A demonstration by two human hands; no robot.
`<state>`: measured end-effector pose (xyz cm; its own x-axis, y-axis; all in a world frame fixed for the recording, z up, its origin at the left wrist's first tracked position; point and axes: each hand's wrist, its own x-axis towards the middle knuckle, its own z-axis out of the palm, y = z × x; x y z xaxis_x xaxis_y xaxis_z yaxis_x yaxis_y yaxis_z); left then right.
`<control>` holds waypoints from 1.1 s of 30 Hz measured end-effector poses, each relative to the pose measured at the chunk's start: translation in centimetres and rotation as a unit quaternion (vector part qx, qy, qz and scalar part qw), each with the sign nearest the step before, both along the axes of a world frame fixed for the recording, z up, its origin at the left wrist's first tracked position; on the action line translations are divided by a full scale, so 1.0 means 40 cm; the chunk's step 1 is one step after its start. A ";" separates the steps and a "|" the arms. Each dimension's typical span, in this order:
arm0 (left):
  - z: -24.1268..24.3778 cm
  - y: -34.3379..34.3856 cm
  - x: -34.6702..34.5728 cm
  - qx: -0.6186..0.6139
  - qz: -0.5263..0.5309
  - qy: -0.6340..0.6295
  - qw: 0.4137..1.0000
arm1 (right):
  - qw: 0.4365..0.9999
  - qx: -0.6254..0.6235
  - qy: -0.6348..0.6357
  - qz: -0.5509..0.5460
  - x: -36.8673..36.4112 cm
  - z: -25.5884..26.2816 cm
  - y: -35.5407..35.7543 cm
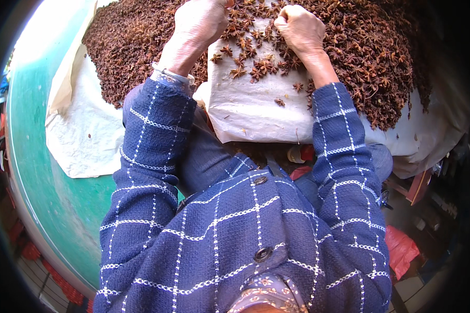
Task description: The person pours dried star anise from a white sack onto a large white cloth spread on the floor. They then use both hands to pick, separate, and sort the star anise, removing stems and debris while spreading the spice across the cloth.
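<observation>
Dried star anise pods (264,66) lie loosely scattered over a white woven sheet (258,109) in front of me. My left hand (201,19) is at the top edge of the view, above the left side of the scattered pods; its fingertips are partly cut off, so its hold cannot be seen. My right hand (300,29) has its fingers curled in, just over the pods beside the right heap; whether a pod is between the fingers is hidden. A dense heap of small reddish-brown star anise (129,51) lies at left, and a heap of larger pods (368,58) at right.
A green tabletop (35,156) with a pale rim curves along the left. White sheeting (86,144) covers part of it. Bent legs in jeans (203,156) are below the sheet's edge. A red plastic bag (401,250) lies low at right, near a wooden piece (419,187).
</observation>
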<state>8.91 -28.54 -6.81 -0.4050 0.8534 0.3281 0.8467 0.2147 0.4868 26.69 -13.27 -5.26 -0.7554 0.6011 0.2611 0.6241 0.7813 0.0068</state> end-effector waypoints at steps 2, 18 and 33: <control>-0.021 0.013 0.011 0.031 -0.040 -0.019 0.999 | 0.997 0.002 0.063 0.033 0.044 -0.023 0.028; -0.015 0.064 0.034 0.161 -0.133 0.032 0.977 | 0.986 -0.091 0.139 0.035 -0.059 -0.052 -0.032; 0.005 0.050 0.022 0.114 0.013 -0.004 0.993 | 0.971 -0.187 -0.029 0.144 0.076 0.049 -0.085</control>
<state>9.77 -26.55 -6.59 -0.4302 0.7457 0.5088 0.8380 0.1202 0.5323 29.72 -16.67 -3.30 -0.9131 0.4073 0.0181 0.3861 0.8782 -0.2825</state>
